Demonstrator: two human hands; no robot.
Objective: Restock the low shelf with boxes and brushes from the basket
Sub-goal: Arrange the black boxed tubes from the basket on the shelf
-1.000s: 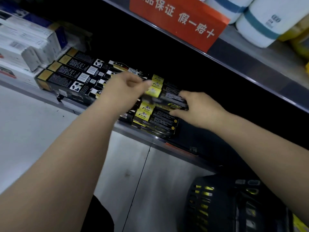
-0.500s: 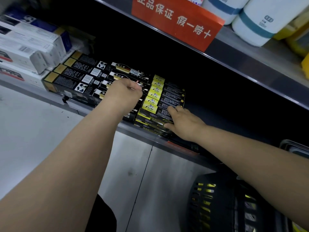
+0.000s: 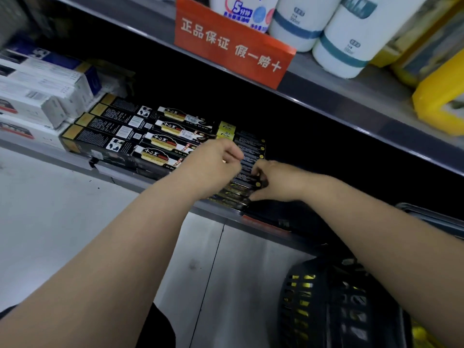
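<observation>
On the low shelf (image 3: 140, 180) lies a stack of black boxes with yellow ends (image 3: 247, 149). My left hand (image 3: 216, 163) covers the stack's left end, fingers curled against the top boxes. My right hand (image 3: 275, 180) holds the right end, fingers on top and thumb below at the shelf's front. Both hands hide the middle of the stack. The dark plastic basket (image 3: 311, 307) stands on the floor at the lower right, under my right forearm, with yellow packs showing through its slots.
Left of the stack lie black-and-gold boxes (image 3: 110, 135) in rows, then white boxes (image 3: 37, 96). Overhead, the upper shelf carries a red sign (image 3: 233, 46), white bottles (image 3: 351, 38) and yellow packages (image 3: 442, 101). The shelf space right of the stack is dark.
My left hand has slid right onto the yellow-ended stack. My right hand has risen from the shelf's front edge to the stack's right end, so the hands are now close together.
</observation>
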